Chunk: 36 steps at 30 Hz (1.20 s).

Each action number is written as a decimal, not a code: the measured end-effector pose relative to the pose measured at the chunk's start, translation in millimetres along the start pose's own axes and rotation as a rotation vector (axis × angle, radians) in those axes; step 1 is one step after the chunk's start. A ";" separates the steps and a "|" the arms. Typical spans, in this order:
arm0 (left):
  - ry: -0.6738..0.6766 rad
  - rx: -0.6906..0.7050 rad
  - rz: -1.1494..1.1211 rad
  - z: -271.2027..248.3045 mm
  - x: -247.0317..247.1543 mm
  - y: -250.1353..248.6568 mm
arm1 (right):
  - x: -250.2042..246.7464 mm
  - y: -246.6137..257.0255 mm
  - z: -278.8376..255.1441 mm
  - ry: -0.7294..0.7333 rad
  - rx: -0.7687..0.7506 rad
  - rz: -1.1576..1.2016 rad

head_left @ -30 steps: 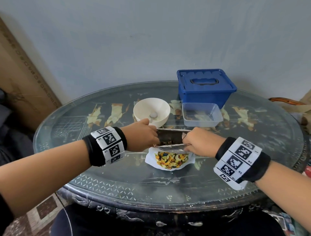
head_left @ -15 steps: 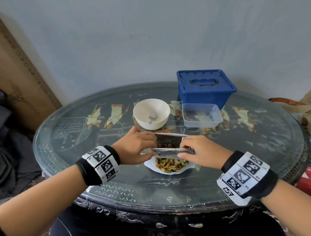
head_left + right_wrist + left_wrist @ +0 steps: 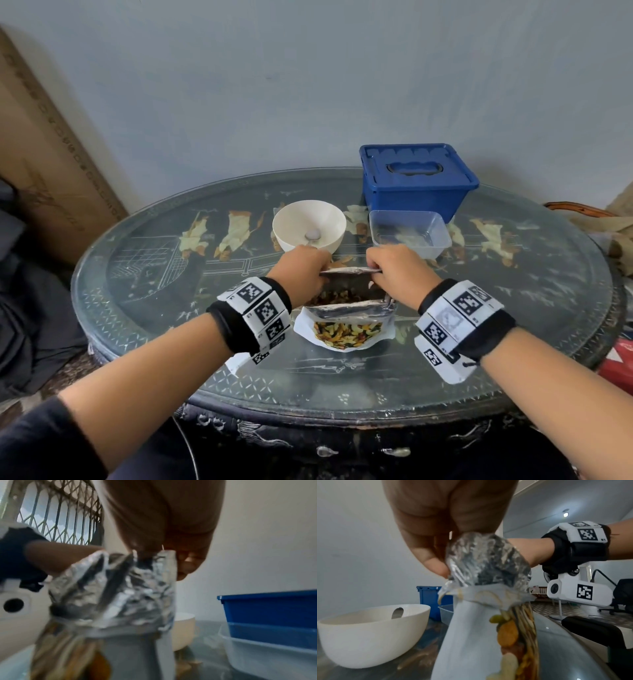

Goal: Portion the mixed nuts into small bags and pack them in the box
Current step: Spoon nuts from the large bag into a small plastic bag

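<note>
The foil-lined nut pouch with a printed front [image 3: 346, 329] is stood on the round glass-covered tabletop [image 3: 513, 308], near its front edge. Its far lip is pinched at one end by the left hand [image 3: 301, 274] and at the other by the right hand [image 3: 397, 270], each grip clenched on foil, and the mouth is held agape. Beyond are seen a white round bowl [image 3: 308, 224], a clear plastic tub [image 3: 409, 233] and a lidded blue plastic box [image 3: 416, 180].

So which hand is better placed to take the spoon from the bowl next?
Probably the left hand. It pinches the nut bag directly in front of the white bowl with the spoon; the right hand is nearer the clear container.
</note>
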<state>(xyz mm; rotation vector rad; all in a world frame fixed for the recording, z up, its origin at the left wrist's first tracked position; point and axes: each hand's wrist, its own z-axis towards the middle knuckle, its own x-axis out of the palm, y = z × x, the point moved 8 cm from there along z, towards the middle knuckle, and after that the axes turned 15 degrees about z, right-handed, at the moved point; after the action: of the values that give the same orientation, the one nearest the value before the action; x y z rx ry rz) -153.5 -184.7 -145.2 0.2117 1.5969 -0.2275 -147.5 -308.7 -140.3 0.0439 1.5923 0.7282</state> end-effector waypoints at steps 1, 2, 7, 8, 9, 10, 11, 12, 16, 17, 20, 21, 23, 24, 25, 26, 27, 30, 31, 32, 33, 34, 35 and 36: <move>-0.009 -0.002 -0.001 0.7 -0.8 1.1 | -0.9 -1.8 1.0 0.000 -0.001 0.018; -0.007 0.002 -0.006 0.0 -0.8 2.5 | -1.1 -3.7 1.5 0.010 -0.003 0.038; 0.047 0.127 0.051 -5.9 7.2 -1.1 | 5.3 -1.7 2.0 0.122 -0.035 0.003; 0.072 0.139 0.045 -7.2 7.6 -1.4 | 7.6 -1.1 1.6 0.145 -0.034 -0.001; 0.109 0.146 0.034 -8.0 8.8 -0.9 | 9.9 -0.8 1.1 0.169 -0.027 0.003; 0.148 0.149 0.019 -7.9 10.0 0.4 | 11.6 -0.8 0.1 0.192 -0.015 0.017; 0.183 0.146 0.001 -7.5 11.1 1.9 | 13.1 -0.8 -1.0 0.217 -0.003 0.030; 0.214 0.140 -0.022 -7.0 12.2 3.1 | 14.3 -0.4 -2.3 0.240 0.006 0.042; 0.235 0.079 -0.071 -4.8 13.4 2.4 | 15.0 -2.2 -2.6 0.205 0.016 0.084; 0.213 0.065 -0.062 -4.4 12.8 0.5 | 12.4 -2.1 -2.5 0.163 0.014 0.127; 0.141 0.015 -0.046 -2.8 13.1 -4.4 | 8.0 4.4 -0.6 0.067 -0.023 0.148; 0.110 -0.006 -0.031 -1.8 12.5 -4.6 | 7.6 7.8 1.0 0.048 -0.046 0.119; 0.028 -0.018 -0.013 -0.2 8.3 -4.5 | 5.6 11.6 3.1 0.000 -0.065 0.102; -0.006 -0.012 -0.019 0.1 6.9 -3.6 | 5.3 11.1 3.6 -0.010 -0.066 0.113; -0.026 0.006 -0.032 -0.1 7.3 -2.8 | 5.5 9.8 3.7 -0.009 -0.066 0.127; -0.033 0.034 -0.040 -0.6 8.6 -3.0 | 6.1 8.0 3.3 -0.004 -0.066 0.133; -0.027 0.064 -0.034 -1.9 10.6 -4.0 | 7.2 6.9 2.4 0.005 -0.076 0.128; 0.027 0.142 0.004 -4.4 17.5 -6.5 | 15.4 5.5 0.4 0.051 -0.107 0.050; 0.054 0.169 -0.015 -4.3 19.1 -7.2 | 18.9 5.0 0.1 0.074 -0.108 0.036; 0.081 0.193 -0.034 -3.6 20.3 -7.6 | 22.5 4.0 0.4 0.103 -0.101 0.032; 0.105 0.214 -0.052 -3.3 21.2 -8.2 | 25.3 2.6 0.7 0.141 -0.088 0.034; 0.128 0.234 -0.069 -2.9 21.5 -8.4 | 26.2 1.2 0.9 0.177 -0.073 0.037; 0.135 0.249 -0.078 -3.0 19.8 -7.7 | 24.2 0.4 0.6 0.199 -0.066 0.039; 0.112 0.265 -0.077 -3.6 15.2 -6.9 | 19.1 0.6 0.0 0.203 -0.073 0.033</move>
<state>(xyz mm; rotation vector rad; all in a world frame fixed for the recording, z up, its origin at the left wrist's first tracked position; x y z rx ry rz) -159.4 -190.4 -160.2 0.3727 1.6855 -0.4956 -151.2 -299.9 -156.8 -0.0587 1.7600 0.8375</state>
